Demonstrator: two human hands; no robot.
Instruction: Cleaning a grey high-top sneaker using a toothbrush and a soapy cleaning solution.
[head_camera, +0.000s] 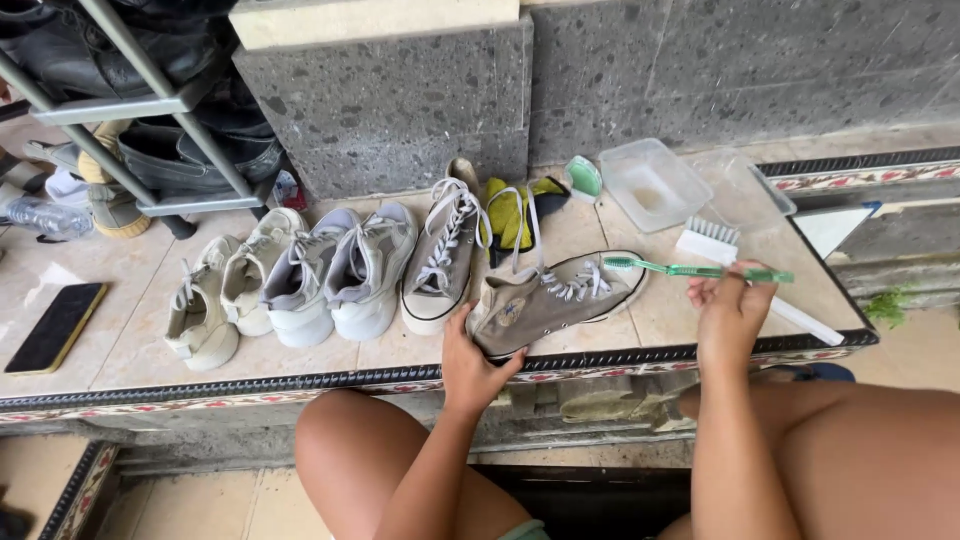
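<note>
Grey canvas makes up the high-top sneaker lying on its side at the front edge of the tiled ledge, its sole turned away from the person and its white laces loose. The left hand grasps the shoe at its heel end, thumb on the upper and fingers curled beneath. From the shoe's 2 o'clock, the right hand pinches a green toothbrush by its handle, the bristled head pointing left and hovering just above the toe; whether the bristles touch the rubber cannot be told.

At 3 o'clock of the shoe, just beyond the right hand, lies a white scrubbing brush with a long handle. Farther out, at 1 o'clock, stand two clear plastic tubs, with a small green-and-white brush beside them. At 12 o'clock a yellow-green cloth lies crumpled near the grey stone wall.

From 11 to 9 o'clock a row of shoes stands side by side: the matching grey high-top upright, a pair of pale grey sneakers, then a pair of cream sneakers. Well apart at 9 o'clock a dark phone lies flat, and a metal shoe rack rises at 10 o'clock.
</note>
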